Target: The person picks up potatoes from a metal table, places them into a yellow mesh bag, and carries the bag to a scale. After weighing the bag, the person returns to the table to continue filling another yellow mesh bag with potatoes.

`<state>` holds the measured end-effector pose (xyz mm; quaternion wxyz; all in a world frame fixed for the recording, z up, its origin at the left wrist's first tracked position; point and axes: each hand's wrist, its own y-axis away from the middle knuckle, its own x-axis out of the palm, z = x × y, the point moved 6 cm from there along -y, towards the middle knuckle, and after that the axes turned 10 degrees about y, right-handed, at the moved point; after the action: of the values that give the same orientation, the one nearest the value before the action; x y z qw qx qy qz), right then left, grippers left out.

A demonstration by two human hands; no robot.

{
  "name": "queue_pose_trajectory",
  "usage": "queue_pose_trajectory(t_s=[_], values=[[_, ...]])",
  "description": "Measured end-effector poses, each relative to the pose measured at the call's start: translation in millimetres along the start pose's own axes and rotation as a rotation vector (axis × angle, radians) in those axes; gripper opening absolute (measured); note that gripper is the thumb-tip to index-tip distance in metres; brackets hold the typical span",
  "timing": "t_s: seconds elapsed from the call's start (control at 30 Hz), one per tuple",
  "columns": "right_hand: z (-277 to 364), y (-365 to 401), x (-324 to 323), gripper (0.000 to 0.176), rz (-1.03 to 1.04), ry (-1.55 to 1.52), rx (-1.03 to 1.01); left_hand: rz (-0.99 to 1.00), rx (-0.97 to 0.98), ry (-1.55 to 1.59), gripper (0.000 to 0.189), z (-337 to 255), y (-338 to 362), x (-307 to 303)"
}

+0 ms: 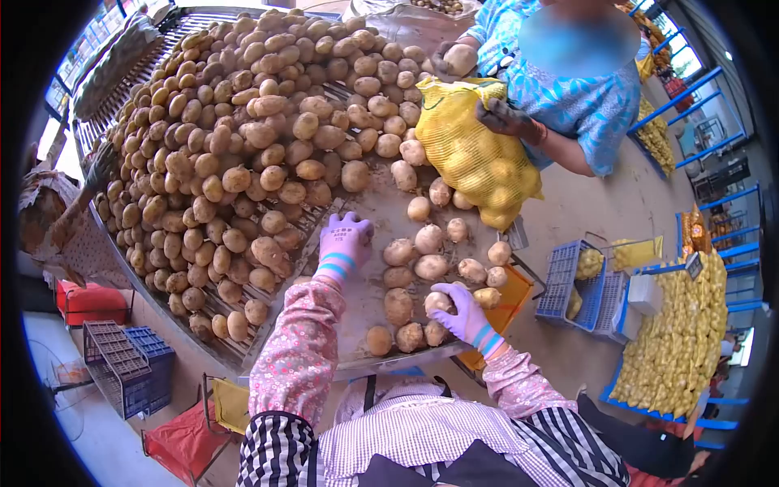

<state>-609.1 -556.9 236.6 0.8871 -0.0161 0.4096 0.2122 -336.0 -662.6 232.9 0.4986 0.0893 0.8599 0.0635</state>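
A purple glove covers my left hand, which is on the metal table at the right edge of the large potato pile. Its fingers point away from me, bent and close together; what they hold, if anything, is hidden. My right hand, also gloved in purple, has its thumb and fingers around a potato near the table's front edge. Several loose potatoes lie between and beyond my hands.
Across the table a person in blue holds a yellow mesh bag of potatoes and a single potato. Another person's arm reaches in at left. Blue crates stand on the right, dark crates at lower left.
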Motion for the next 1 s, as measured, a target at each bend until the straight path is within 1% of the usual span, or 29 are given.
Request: queue_pose_trajectory(t_s=[0.03,0.1,0.13,0.17,0.2,0.23,0.27,0.3,0.33,0.37,0.4,0.43,0.47,0.5,0.53,0.57,0.63,0.67,0.7,0.77,0.8,0.83,0.9,0.93,0.97,1.0], values=[[-10,6,-3,0.054,0.007,-0.281,0.097,0.007,0.011,-0.005,0.029,1,-1,4],[-27,15,-16,0.051,-0.154,-0.477,0.053,-0.062,0.002,0.397,0.034,1,-3,7],[-36,19,-19,0.051,-0.164,-0.483,0.056,-0.064,-0.026,0.522,0.041,0,-4,14],[-49,24,-17,0.047,-0.129,-0.83,0.206,-0.056,-0.021,0.516,0.041,-12,-2,16],[-58,31,-11,0.045,-0.089,-1.177,0.359,-0.099,0.061,0.476,0.039,-31,2,13],[-64,34,-13,0.045,-0.096,-1.181,0.365,-0.141,0.141,0.439,0.037,-50,6,12],[-67,34,-15,0.039,-0.053,-1.121,0.323,0.004,0.095,0.23,0.04,-69,7,15],[-63,32,-19,0.034,-0.009,-1.06,0.279,0.009,0.099,0.229,0.04,-83,6,19],[-64,30,-24,0.03,-0.009,-0.846,0.303,0.105,0.067,0.023,0.04,-94,3,27],[-64,23,-24,0.03,-0.011,-0.846,0.303,0.199,0.034,-0.183,0.04,-102,2,35],[-65,16,-27,0.029,-0.071,-0.623,0.298,0.236,0.005,-0.225,0.041,-107,0,38],[-64,8,-31,0.029,-0.129,-0.4,0.289,0.235,0.006,-0.226,0.041,-109,-3,38],[-54,-5,-37,0.032,-0.183,-0.336,0.218,0.286,-0.026,-0.253,0.041,-108,-6,41],[-47,-17,-42,0.032,-0.189,-0.34,0.218,0.337,-0.056,-0.282,0.041,-107,-9,44],[-37,-29,-47,0.032,-0.188,-0.327,0.195,0.435,-0.074,-0.307,0.046,-111,-8,34],[-29,-38,-51,0.032,-0.187,-0.316,0.171,0.436,-0.071,-0.316,0.046,-106,-7,32],[-18,-47,-52,0.031,-0.191,-0.345,0.136,0.368,-0.137,-0.223,0.052,-77,-8,30],[-13,-48,-51,0.031,-0.193,-0.365,0.103,0.287,-0.087,-0.12,0.058,-57,-8,36],[-14,-47,-43,0.031,-0.201,-0.372,0.106,0.291,-0.082,-0.129,0.058,-45,0,34],[-28,-40,-9,0.029,-0.131,-0.702,0.177,0.151,0.002,0.225,0.065,-34,13,24],[-30,-37,4,0.027,-0.122,-0.772,0.201,0.181,-0.083,0.42,0.068,-22,20,26],[-34,-32,18,0.026,-0.133,-0.938,0.252,0.194,-0.072,0.417,0.068,-14,28,30],[-15,-26,21,0.027,-0.22,-0.958,0.22,0.327,-0.122,1.446,0.075,-8,52,51],[-4,-23,20,0.03,-0.271,-0.931,0.247,0.337,-0.136,1.662,0.078,-15,73,51],[-3,-25,30,0.039,-0.317,-0.846,0.199,0.339,-0.155,1.879,0.081,-25,99,46],[11,-24,29,0.043,-0.28,-0.718,0.145,0.361,-0.158,1.984,0.086,-33,120,47]])
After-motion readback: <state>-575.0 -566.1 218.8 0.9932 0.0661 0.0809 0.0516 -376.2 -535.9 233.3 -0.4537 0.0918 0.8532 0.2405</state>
